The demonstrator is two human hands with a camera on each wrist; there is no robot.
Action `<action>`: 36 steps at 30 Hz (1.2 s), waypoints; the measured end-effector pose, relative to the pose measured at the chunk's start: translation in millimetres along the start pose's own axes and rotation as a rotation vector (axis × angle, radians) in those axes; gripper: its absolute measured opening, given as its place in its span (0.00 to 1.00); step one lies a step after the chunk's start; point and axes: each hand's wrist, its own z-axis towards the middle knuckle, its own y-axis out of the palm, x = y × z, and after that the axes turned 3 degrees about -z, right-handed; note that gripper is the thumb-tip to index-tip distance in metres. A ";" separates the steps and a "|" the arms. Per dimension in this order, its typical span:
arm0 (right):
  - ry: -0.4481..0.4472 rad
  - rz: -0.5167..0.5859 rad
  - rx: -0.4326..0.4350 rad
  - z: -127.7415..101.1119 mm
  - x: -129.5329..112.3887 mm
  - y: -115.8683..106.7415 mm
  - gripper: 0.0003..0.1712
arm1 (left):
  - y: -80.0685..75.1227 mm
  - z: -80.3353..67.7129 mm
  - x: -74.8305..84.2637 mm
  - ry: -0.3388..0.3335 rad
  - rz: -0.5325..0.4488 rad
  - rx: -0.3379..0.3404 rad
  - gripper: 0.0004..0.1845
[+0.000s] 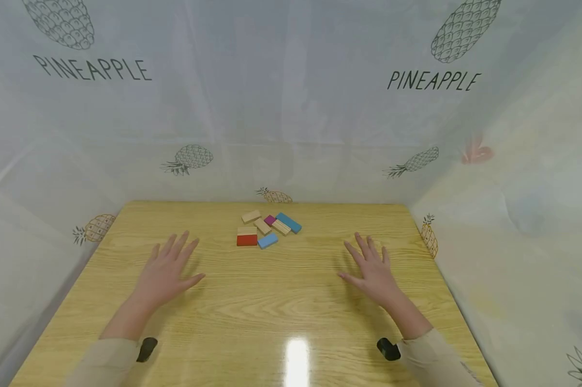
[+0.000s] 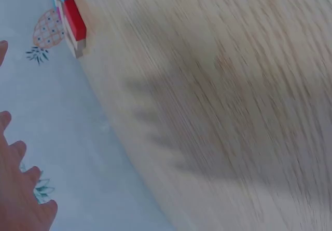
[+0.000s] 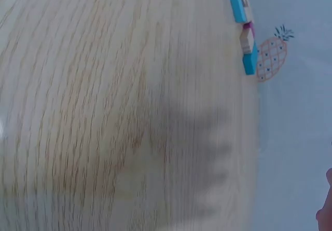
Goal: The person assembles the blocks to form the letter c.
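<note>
Small flat rectangular wooden blocks (image 1: 266, 228), red, blue, magenta and plain, lie clustered at the glossy wood-grain table's (image 1: 252, 322) far middle. Left hand (image 1: 167, 269) and right hand (image 1: 373, 269) flank them, fingers spread, holding nothing.

I'm looking down at a light wooden table (image 1: 252, 312) with a bright glare spot near its front edge. A pale translucent curtain (image 1: 291, 118) printed with pineapples and the word PINEAPPLE closes it in at the back and on both sides.
</note>
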 end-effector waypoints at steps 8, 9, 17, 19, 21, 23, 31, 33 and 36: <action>0.037 0.161 -0.003 10.0 -9.4 8.2 0.48 | 9.0 15.1 10.2 -0.012 -0.016 -0.012 0.49; 0.037 0.177 0.003 11.6 -10.3 9.6 0.48 | 10.7 17.0 11.3 -0.012 -0.015 -0.006 0.49; 0.053 0.285 0.025 28.8 -19.3 21.7 0.46 | 23.9 33.6 23.0 0.009 -0.032 0.013 0.47; 0.056 0.298 0.020 34.7 -22.2 24.4 0.46 | 26.6 37.9 27.0 0.009 -0.049 0.005 0.46; 0.053 0.308 0.016 40.7 -24.9 27.1 0.46 | 29.1 42.1 31.7 0.008 -0.071 -0.005 0.46; 0.051 0.318 0.014 46.1 -27.5 29.8 0.46 | 32.0 46.2 36.7 0.009 -0.092 -0.009 0.45; 0.097 0.436 -0.019 64.5 -37.8 37.5 0.45 | 46.4 62.9 56.1 0.026 -0.158 -0.011 0.40; 0.112 0.471 -0.026 69.0 -39.5 40.5 0.44 | 48.5 67.3 61.7 0.021 -0.174 -0.021 0.38; 0.132 0.530 -0.035 75.9 -41.9 45.6 0.43 | 51.3 73.5 69.4 0.016 -0.193 -0.036 0.36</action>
